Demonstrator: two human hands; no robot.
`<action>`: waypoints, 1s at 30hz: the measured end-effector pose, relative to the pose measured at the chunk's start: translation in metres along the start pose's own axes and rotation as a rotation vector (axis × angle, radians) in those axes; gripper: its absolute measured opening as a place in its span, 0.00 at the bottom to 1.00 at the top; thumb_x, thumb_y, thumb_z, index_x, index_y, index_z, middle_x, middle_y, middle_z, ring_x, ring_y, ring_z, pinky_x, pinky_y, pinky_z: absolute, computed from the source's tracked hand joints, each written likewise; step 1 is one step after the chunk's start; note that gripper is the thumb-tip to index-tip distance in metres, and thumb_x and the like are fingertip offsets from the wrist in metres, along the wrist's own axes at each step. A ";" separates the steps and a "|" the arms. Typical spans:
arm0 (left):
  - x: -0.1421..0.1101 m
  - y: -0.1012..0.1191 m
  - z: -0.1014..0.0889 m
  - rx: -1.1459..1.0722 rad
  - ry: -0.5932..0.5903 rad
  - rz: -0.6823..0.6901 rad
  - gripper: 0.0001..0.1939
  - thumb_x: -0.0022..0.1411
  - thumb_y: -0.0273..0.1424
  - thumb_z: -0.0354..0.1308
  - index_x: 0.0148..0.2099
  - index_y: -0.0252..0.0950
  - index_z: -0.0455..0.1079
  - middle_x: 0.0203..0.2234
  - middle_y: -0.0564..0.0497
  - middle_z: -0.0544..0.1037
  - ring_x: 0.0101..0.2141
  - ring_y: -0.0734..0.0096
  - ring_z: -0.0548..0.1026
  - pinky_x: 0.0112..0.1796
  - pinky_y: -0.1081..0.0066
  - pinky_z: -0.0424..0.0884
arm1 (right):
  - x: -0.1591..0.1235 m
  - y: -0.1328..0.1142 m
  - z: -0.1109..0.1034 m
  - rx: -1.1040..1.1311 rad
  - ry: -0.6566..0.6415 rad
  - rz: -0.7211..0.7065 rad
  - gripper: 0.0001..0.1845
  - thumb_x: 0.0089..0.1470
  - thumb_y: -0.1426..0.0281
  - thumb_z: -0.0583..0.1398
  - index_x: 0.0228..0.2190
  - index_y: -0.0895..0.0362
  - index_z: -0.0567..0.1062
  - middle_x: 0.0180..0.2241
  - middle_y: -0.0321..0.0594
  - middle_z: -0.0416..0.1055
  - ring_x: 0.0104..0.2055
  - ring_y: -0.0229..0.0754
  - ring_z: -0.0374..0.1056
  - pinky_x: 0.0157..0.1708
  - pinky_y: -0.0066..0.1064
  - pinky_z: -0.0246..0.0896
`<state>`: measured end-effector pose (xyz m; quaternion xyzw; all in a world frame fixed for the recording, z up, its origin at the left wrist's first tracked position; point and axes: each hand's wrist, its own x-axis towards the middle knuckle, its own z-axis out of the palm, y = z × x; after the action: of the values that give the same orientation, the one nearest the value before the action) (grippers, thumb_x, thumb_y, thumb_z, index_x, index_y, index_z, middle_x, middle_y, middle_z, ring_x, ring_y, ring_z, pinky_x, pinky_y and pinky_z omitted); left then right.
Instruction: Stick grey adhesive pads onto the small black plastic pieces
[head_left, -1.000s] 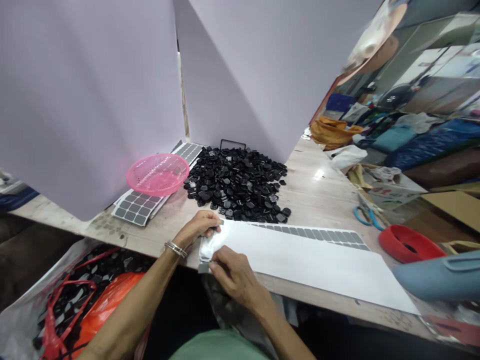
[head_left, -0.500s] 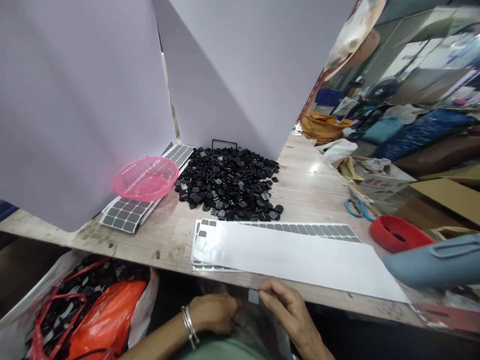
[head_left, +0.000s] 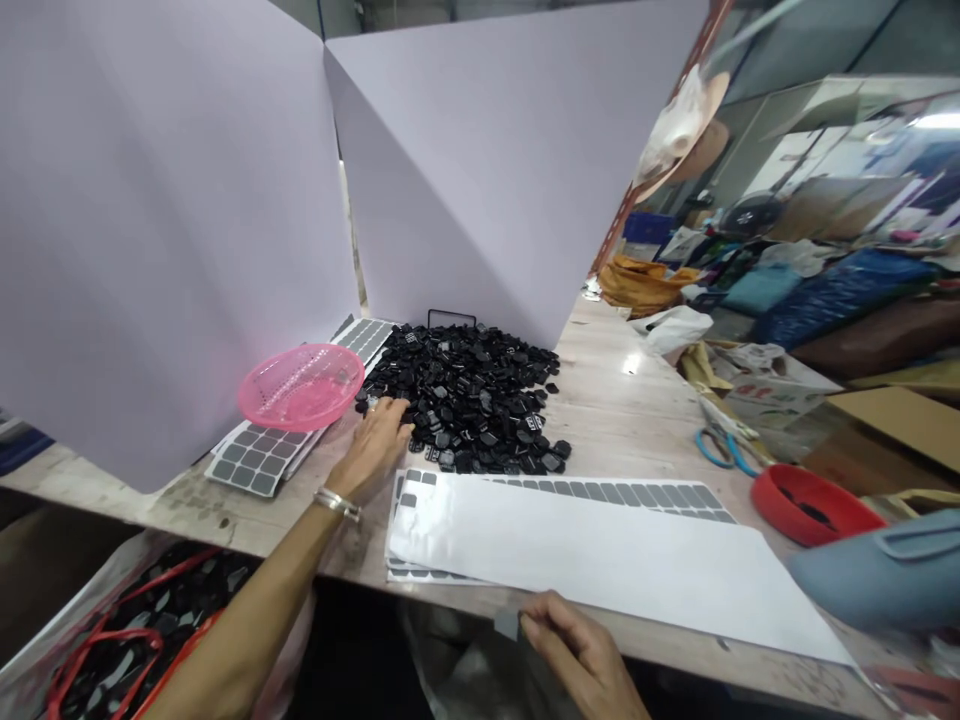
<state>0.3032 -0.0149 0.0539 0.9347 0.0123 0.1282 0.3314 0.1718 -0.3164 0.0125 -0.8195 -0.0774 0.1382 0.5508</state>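
The right hand's (head_left: 574,645) thumb and forefinger are closed in a pinch on one gray square sticker (head_left: 506,624), which sticks out to the left of those fingertips, just off the table's near edge and above the lap. The left hand (head_left: 379,440) is stretched forward, palm down, its fingers extended and slightly bent at the near left edge of a heap of black plastic pieces (head_left: 480,400). I cannot tell whether those fingertips have a piece between them or only rest among them.

Just left of the left fingers is a pink perforated basket (head_left: 253,392), set over gray sticker sheets (head_left: 251,460). Just beyond the right fingers, a long white sheet (head_left: 600,555) lies slantwise over another sticker sheet (head_left: 637,494), whose gray squares show along its far edge. Farther out to the right of the right fingers are a red round holder (head_left: 825,532) and blue-handled scissors (head_left: 742,455).

The step in hand appears to be reaching for a black piece while a sticker is held ready. From here, a clean pick would call for the left fingertips to part a single piece from the crowded heap, with the right pinch kept light enough not to crease the sticker.
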 end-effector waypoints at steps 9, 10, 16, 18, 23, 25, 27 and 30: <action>0.015 -0.045 0.043 0.112 0.088 -0.125 0.19 0.63 0.44 0.51 0.50 0.37 0.67 0.47 0.42 0.69 0.53 0.49 0.60 0.53 0.49 0.53 | 0.000 0.006 0.003 -0.054 -0.060 0.055 0.21 0.55 0.51 0.55 0.25 0.55 0.70 0.24 0.35 0.63 0.30 0.41 0.61 0.31 0.28 0.58; 0.010 -0.044 0.047 0.101 0.089 -0.128 0.19 0.63 0.44 0.51 0.49 0.37 0.68 0.47 0.42 0.69 0.53 0.49 0.61 0.53 0.50 0.53 | 0.001 0.007 0.004 -0.046 -0.047 0.053 0.21 0.54 0.51 0.56 0.26 0.56 0.71 0.25 0.35 0.64 0.30 0.42 0.61 0.31 0.28 0.58; -0.010 -0.032 0.061 -0.077 0.094 -0.122 0.18 0.64 0.42 0.50 0.47 0.36 0.70 0.45 0.44 0.73 0.51 0.55 0.65 0.52 0.57 0.59 | 0.004 0.003 0.010 -0.050 -0.032 0.016 0.22 0.55 0.51 0.55 0.25 0.56 0.72 0.23 0.35 0.62 0.27 0.40 0.58 0.28 0.29 0.54; -0.013 -0.029 0.059 -0.170 0.099 -0.107 0.19 0.66 0.42 0.45 0.50 0.36 0.68 0.46 0.45 0.74 0.49 0.62 0.69 0.50 0.64 0.63 | 0.002 0.001 0.010 -0.054 -0.018 0.003 0.21 0.55 0.51 0.54 0.25 0.56 0.72 0.24 0.35 0.62 0.28 0.41 0.59 0.29 0.29 0.55; -0.017 -0.026 0.041 -0.244 0.157 -0.082 0.21 0.66 0.43 0.47 0.53 0.35 0.65 0.47 0.44 0.73 0.46 0.64 0.71 0.46 0.68 0.65 | -0.004 0.006 0.005 -0.014 0.021 0.028 0.21 0.53 0.50 0.56 0.25 0.55 0.71 0.23 0.35 0.62 0.27 0.40 0.58 0.28 0.28 0.56; -0.021 -0.019 0.036 -0.198 0.129 -0.022 0.17 0.62 0.41 0.53 0.48 0.36 0.68 0.43 0.46 0.73 0.44 0.63 0.70 0.45 0.66 0.65 | -0.005 0.008 0.004 0.006 0.031 0.044 0.22 0.53 0.49 0.56 0.25 0.55 0.72 0.23 0.35 0.63 0.27 0.40 0.58 0.27 0.28 0.56; -0.026 -0.008 0.036 -0.139 0.046 0.074 0.14 0.60 0.39 0.57 0.44 0.37 0.71 0.37 0.48 0.73 0.41 0.62 0.69 0.43 0.66 0.65 | -0.004 0.008 0.005 0.011 0.037 0.042 0.23 0.52 0.48 0.56 0.26 0.55 0.73 0.23 0.36 0.64 0.27 0.41 0.59 0.27 0.28 0.56; -0.036 0.012 0.047 -0.055 -0.117 0.243 0.14 0.56 0.36 0.61 0.44 0.39 0.71 0.35 0.50 0.72 0.39 0.62 0.68 0.42 0.65 0.64 | -0.001 0.005 0.007 -0.007 0.020 0.014 0.22 0.53 0.49 0.56 0.25 0.55 0.72 0.23 0.35 0.64 0.27 0.41 0.59 0.28 0.28 0.56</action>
<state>0.2798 -0.0575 0.0179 0.9258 -0.1237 0.1128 0.3390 0.1682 -0.3130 0.0053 -0.8233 -0.0664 0.1335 0.5477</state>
